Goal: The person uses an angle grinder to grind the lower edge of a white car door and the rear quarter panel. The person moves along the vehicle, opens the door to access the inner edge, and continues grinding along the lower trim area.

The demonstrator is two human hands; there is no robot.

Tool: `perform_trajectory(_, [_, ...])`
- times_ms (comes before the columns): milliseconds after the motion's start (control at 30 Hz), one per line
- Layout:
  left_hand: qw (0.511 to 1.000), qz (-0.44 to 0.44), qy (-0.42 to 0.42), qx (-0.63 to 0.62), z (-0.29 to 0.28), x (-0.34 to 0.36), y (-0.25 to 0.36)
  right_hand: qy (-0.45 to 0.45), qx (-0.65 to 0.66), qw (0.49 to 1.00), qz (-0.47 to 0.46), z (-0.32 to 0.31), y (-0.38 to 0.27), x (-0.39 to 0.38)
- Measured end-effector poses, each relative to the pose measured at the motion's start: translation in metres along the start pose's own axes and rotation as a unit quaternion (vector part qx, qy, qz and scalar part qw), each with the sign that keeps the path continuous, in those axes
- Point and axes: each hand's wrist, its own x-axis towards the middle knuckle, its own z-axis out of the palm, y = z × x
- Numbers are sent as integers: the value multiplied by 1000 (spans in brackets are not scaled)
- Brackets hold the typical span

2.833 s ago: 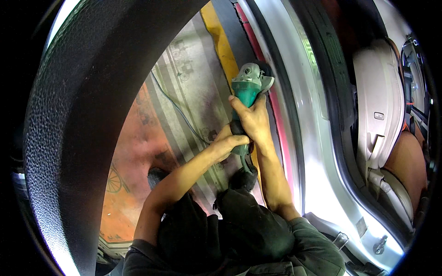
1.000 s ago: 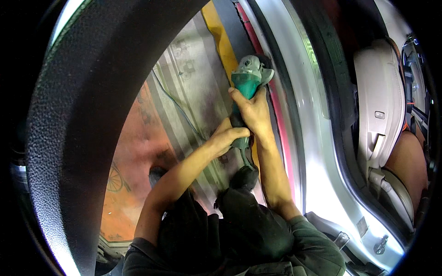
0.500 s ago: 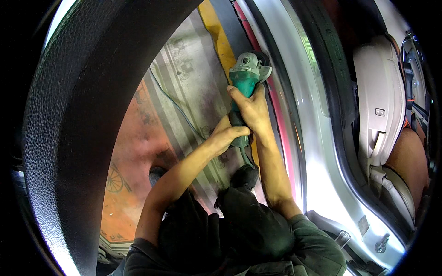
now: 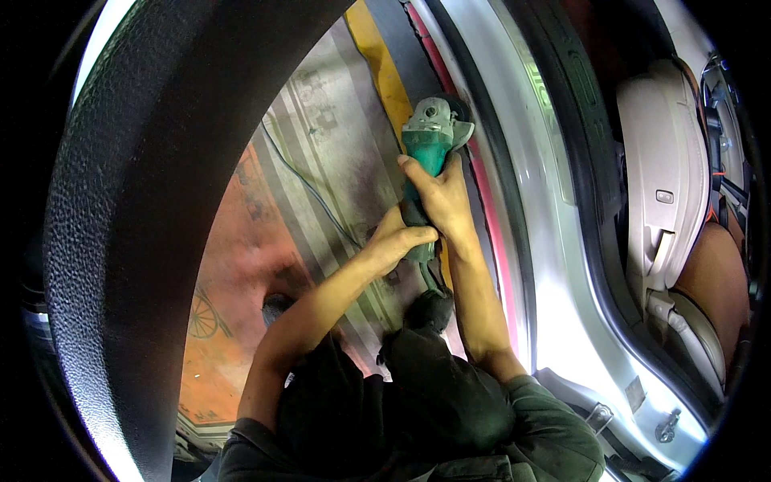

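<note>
Both my hands are closed around a green angle grinder [image 4: 428, 145] with a grey metal head. My right hand [image 4: 446, 197] wraps the body just behind the head, thumb along its left side. Lower down, my left hand [image 4: 397, 239] grips the dark rear part of the handle. At the far end, the grinder's dark disc [image 4: 458, 108] and its guard sit against or close beside the car's sill [image 4: 474, 136], by a pink-red strip; whether the disc touches cannot be made out. The fingers under the tool are hidden.
A black textured door panel [image 4: 120, 201] curves along the left. On the right are the silver door frame [image 4: 554, 241] and a light seat [image 4: 654, 161]. A thin power cord [image 4: 309, 189] crosses the patterned floor beside a yellow strip [image 4: 377, 60]. My shoes and knees are below.
The grinder and both hands sit very slightly lower in the picture, as the view shifts a little. Both grips stay the same.
</note>
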Motion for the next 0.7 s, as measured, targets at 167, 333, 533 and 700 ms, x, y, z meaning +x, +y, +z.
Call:
perform_trajectory(167, [1000, -15, -23, 12, -10, 3, -4, -28, 30, 999, 11, -1, 2, 4])
perform_trajectory(333, [1000, -3, 0, 31, -2, 0, 3, -11, 40, 999, 2, 2, -2, 0])
perform_trajectory(533, [999, 0, 14, 34, 1, 1, 5, -36, 78, 996, 7, 2, -4, 3])
perform_trajectory(700, [999, 13, 18, 47, 6, 3, 8, -34, 80, 996, 6, -1, -7, 4])
